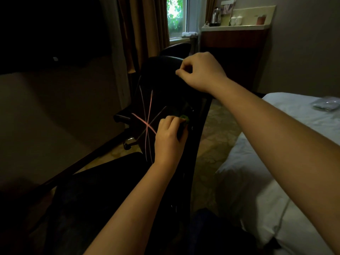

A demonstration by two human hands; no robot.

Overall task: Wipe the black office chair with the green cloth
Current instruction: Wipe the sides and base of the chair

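Observation:
The black office chair [161, 85] stands in the middle of the dim room, its back crossed by thin pink lines. My left hand [169, 138] grips the green cloth [184, 119] and holds it against the right side of the chair back; only a small green edge shows past my fingers. My right hand [200, 70] grips the top right edge of the chair back, fingers curled over it. The chair's seat [103, 181] lies dark below my left forearm.
A bed with white sheets [276, 153] fills the right side, close to the chair. A dark desk edge [73, 168] runs along the left. At the back are a window [176, 15], curtains, and a cabinet [233, 30] with a kettle and cups.

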